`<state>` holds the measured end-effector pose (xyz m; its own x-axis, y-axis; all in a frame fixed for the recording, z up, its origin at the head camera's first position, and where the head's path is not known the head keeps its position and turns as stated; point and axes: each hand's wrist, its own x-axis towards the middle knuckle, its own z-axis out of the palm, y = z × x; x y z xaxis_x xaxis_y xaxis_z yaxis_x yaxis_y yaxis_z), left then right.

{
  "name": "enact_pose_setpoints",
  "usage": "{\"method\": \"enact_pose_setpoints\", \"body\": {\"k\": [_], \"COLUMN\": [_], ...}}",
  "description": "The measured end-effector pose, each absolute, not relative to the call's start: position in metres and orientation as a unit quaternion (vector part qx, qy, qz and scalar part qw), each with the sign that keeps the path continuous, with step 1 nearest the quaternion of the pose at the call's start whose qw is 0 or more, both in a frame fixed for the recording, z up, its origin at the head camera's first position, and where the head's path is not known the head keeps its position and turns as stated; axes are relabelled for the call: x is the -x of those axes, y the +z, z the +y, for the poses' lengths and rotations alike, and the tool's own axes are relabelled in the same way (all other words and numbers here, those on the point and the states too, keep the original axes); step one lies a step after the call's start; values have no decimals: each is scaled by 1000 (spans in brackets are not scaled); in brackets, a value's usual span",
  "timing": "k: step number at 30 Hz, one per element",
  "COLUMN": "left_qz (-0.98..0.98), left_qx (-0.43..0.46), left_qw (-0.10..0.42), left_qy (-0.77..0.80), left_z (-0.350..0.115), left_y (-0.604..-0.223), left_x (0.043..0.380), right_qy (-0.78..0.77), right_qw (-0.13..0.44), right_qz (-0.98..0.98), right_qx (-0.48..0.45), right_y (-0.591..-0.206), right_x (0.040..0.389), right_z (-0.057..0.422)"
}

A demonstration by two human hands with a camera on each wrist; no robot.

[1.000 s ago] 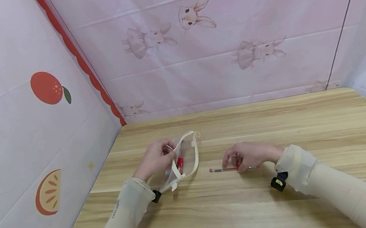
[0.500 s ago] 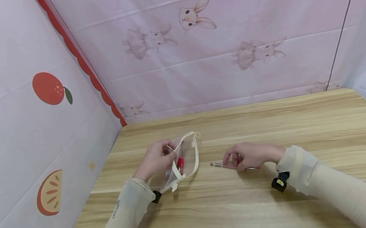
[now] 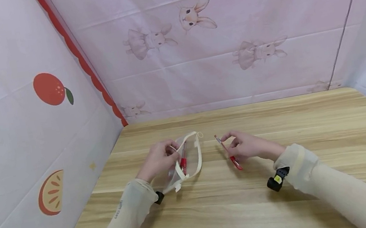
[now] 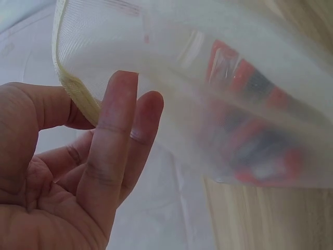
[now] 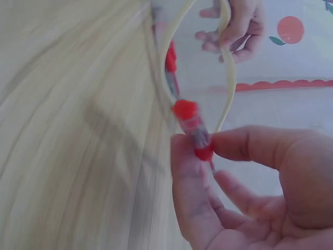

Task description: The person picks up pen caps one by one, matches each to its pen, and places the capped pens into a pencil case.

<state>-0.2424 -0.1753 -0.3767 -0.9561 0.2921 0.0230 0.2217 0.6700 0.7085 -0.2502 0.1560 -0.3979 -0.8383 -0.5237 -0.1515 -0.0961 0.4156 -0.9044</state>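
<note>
My left hand (image 3: 159,158) pinches the cream-edged rim of a see-through mesh zipper pouch (image 3: 195,167), whose mouth gapes toward the right. Red pens (image 3: 184,163) lie inside it; through the mesh in the left wrist view several red and dark pen parts (image 4: 250,83) show blurred. To the right of the pouch, my right hand (image 3: 249,145) holds a red pen (image 3: 235,162) between thumb and fingers, tilted and raised off the table. In the right wrist view this pen (image 5: 192,127) points toward the open pouch mouth.
The wooden table (image 3: 219,211) lies under both hands. Behind it hangs a pink rabbit-print cloth (image 3: 171,84), and a white fruit-print cloth (image 3: 7,148) covers the left side. A ring-shaped zipper pull (image 3: 200,134) sits at the pouch's far end.
The right hand has picked the pen up off the table and turned it from lying crosswise to pointing away at a slant. The left hand and pouch have shifted only slightly right.
</note>
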Motion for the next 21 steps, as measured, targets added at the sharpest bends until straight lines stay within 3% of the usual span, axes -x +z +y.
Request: {"method": "enact_pose_setpoints", "body": {"k": [12, 21], "left_qz": [909, 906], "left_qx": [-136, -132], "left_qw": [39, 44], "left_qy": [393, 400], "left_z": [-165, -158], "left_y": [-376, -374], "left_x": [241, 240], "right_qy": [-605, -622], "right_qw": [240, 222], "right_qz": [748, 741], "right_qx": [131, 121], "right_y": [-396, -394], "right_x": [250, 250], "right_z": [121, 95]}}
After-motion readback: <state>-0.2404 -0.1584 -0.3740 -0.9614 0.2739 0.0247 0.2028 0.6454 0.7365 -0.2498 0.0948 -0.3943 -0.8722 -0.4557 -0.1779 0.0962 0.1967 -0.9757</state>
